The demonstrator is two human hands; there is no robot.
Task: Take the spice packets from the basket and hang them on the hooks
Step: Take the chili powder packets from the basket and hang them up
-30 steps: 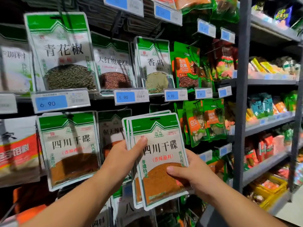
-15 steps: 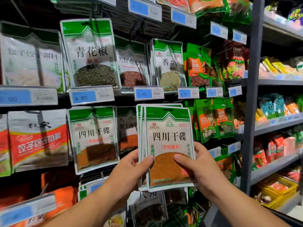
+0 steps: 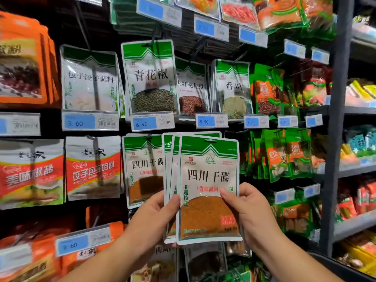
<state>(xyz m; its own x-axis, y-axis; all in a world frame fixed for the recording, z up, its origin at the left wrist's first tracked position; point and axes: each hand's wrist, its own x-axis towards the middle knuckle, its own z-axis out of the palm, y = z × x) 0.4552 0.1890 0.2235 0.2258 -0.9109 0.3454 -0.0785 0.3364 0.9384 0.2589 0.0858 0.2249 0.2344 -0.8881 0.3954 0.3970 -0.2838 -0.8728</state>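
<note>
I hold a small fanned stack of spice packets (image 3: 207, 176), white with green tops and orange-brown powder, upright in front of the hook wall. My left hand (image 3: 154, 216) pinches the stack's lower left edge with the thumb on the front. My right hand (image 3: 250, 212) grips the lower right edge, thumb across the front packet. Just left of the stack, partly behind it, a matching packet (image 3: 142, 169) hangs on a hook. The basket is not in view.
Rows of hanging packets fill the wall: a green-peppercorn packet (image 3: 150, 78) above, red-and-white packets (image 3: 93, 167) at the left, green-orange bags (image 3: 284, 153) at the right. Blue price tags (image 3: 152, 123) jut out on rails. A grey shelf upright (image 3: 337, 123) stands at the right.
The view has swung left and closer to the wall. The stack now sits upright next to the matching hung packet, and both hands have slid lower on it.
</note>
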